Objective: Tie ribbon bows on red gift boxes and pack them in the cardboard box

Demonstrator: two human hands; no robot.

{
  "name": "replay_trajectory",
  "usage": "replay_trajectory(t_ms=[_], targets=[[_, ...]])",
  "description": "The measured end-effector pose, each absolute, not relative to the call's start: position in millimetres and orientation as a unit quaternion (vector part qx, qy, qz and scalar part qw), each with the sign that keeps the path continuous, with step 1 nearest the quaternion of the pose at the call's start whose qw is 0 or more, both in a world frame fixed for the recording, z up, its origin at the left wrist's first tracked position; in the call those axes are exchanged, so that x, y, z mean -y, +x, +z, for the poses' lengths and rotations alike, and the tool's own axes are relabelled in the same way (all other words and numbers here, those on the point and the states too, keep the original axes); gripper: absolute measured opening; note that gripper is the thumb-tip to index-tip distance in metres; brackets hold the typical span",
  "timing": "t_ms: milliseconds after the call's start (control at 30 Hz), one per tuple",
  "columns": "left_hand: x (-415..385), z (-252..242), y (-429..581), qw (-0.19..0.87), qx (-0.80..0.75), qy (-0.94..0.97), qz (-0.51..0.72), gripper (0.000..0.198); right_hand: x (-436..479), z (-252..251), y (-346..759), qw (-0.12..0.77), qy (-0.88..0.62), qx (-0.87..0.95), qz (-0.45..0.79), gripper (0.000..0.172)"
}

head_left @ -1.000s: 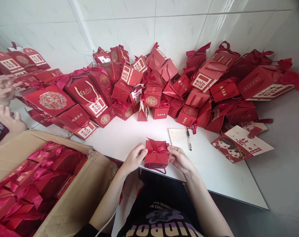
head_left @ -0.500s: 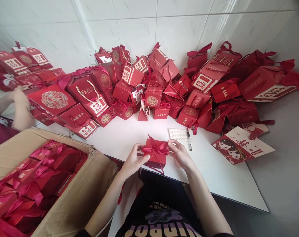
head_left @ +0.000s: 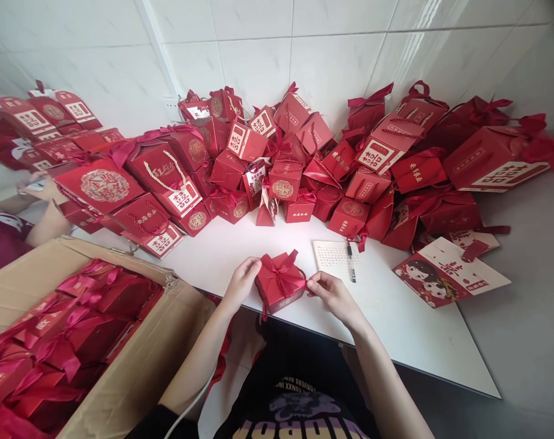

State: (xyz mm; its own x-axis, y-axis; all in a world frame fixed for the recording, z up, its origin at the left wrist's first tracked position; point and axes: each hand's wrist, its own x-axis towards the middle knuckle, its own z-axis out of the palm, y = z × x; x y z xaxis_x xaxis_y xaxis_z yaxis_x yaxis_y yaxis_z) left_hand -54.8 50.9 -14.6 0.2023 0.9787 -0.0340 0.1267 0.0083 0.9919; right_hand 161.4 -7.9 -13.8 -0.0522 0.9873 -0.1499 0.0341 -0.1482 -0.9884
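A small red gift box (head_left: 284,299) tied with a shiny red ribbon (head_left: 282,274) stands turned at an angle near the front edge of the table. At its left upper edge my left hand (head_left: 241,285) has its fingers pinched together on the ribbon; the exact contact is partly hidden. On the other side, my right hand (head_left: 330,294) pinches a ribbon end between thumb and fingers. A cord handle hangs down at the box's front left.
Many red gift boxes (head_left: 286,180) are heaped along the wall. An open carton (head_left: 167,323) of ribboned boxes stands at left. A notepad (head_left: 332,256), a pen (head_left: 351,262) and a printed card box (head_left: 451,271) lie right. Another person's hand (head_left: 48,189) is far left.
The gift box has turned and tilted between my hands, and its bow now points a different way. My left hand shifted slightly up and left. The other person's hand has moved lower.
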Motion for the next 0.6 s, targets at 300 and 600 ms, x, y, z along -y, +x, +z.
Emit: replay_trajectory(t_ms=[300, 600], targets=[[-98, -3, -35, 0.589, -0.406, 0.630, 0.303, 0.036, 20, -16, 143, 0.407, -0.457, 0.484, 0.626, 0.037], [-76, 6, -60, 0.385, -0.532, 0.535, 0.532, 0.030, 50, -38, 105, 0.470, -0.454, 0.310, 0.690, 0.042]])
